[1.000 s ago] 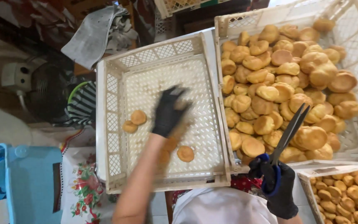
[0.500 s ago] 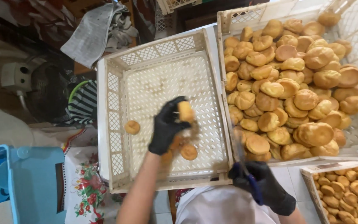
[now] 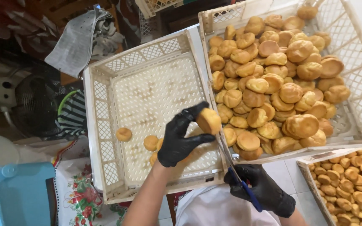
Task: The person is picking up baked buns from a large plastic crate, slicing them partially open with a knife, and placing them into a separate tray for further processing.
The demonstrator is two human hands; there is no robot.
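- The left hand (image 3: pixel 181 142), black-gloved, has its grip clamped on a small golden puff (image 3: pixel 208 120) above the near-empty white crate (image 3: pixel 101 125);
- the right hand (image 3: pixel 260 188) is closed around blue-handled scissors (image 3: pixel 231 161), blades at the puff;
- cutting seems in hand; the next snip calls for a steady bun.

**Pastry Shell Held to the Scissors**

The left hand (image 3: pixel 181 140), in a black glove, pinches a round pastry shell (image 3: pixel 208 121) between thumb and fingers. Just below it, the right hand (image 3: pixel 261 188) grips blue-handled scissors (image 3: pixel 231 161), blades touching the shell. Under the grip lies a nearly bare white crate (image 3: pixel 101 138); beside it, a crate heaped with shells (image 3: pixel 357 79).
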